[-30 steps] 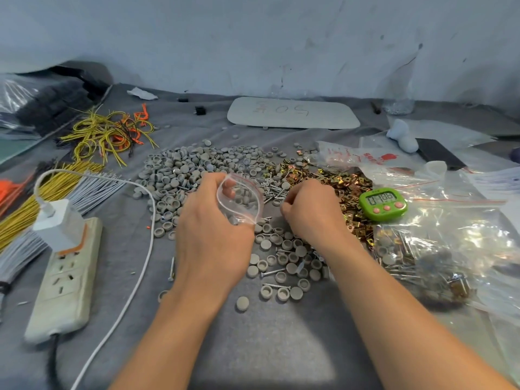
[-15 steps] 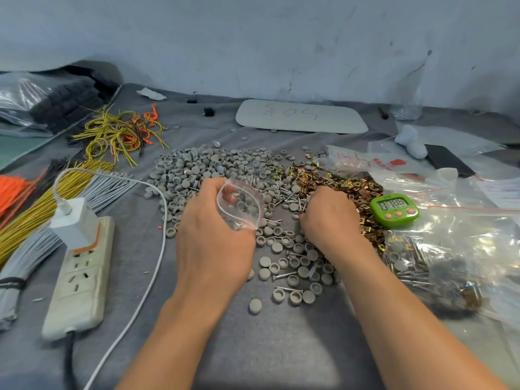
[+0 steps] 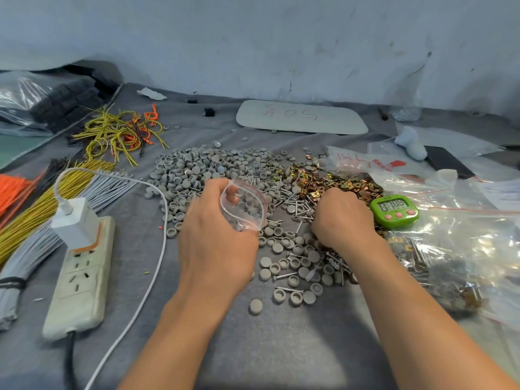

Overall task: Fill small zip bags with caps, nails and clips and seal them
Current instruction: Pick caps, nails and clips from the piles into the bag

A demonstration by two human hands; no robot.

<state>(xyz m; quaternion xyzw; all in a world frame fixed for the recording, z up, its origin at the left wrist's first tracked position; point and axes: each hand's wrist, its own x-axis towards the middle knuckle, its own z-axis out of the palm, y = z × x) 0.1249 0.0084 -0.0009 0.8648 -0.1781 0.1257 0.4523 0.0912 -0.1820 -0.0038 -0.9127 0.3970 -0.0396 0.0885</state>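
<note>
Your left hand [image 3: 216, 243] grips one small zip bag [image 3: 244, 205], fingers and thumb curled round it. It holds the bag's red-edged mouth spread wide, facing up and toward your right. Grey shapes show through the plastic; I cannot tell whether those are caps already inside or the heap behind it.

Your right hand [image 3: 342, 218] is well apart from the left, at three o'clock of the bag. It is knuckles up, with fingers curled down into the loose stock where the nails [image 3: 292, 202] meet the gold clips [image 3: 323, 182]. Its fingertips are hidden, so I cannot tell whether it has pinched anything up.

I judge you are mid-fill on this bag: it is open and unsealed, with at least the nails or clips yet to go in. At four o'clock of your right hand, a large clear bag [image 3: 461, 232] holds a heap of what look like finished packets [image 3: 439, 266]. Nails, caps and clips show in them, so a fair batch looks done.

Much is left, though. The caps [image 3: 208, 167] form a broad heap at twelve o'clock of your left hand, and more lie scattered at six o'clock of the bag. The clips pile at twelve o'clock of your right hand is thick. The green timer [image 3: 394, 211] sits just beside your right hand at three o'clock.
</note>
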